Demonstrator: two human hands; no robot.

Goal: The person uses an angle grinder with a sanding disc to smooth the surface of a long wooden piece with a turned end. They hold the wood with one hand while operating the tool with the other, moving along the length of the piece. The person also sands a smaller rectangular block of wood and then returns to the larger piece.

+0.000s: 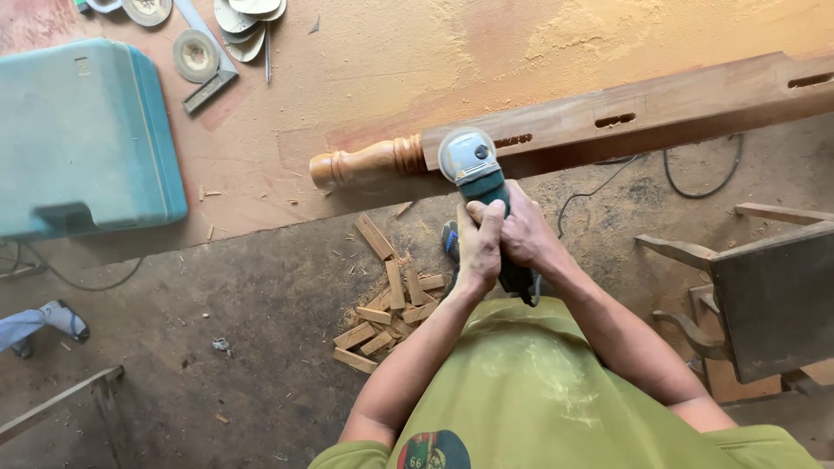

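Both hands, left hand [479,247] and right hand [521,233], clasp the teal grinder [476,170], its round head against the turned wooden post [556,130] just ahead.

- We're looking at the angle grinder [476,174], teal body with a round grey guard at its head, just above centre frame, pointing up and away from us.
- Its head sits against the wooden post [608,117], right by the turned end.
- That post is long, reddish-brown, squared, with slots cut in its side, running from centre frame up to the upper right; its rounded, ringed knob points left.
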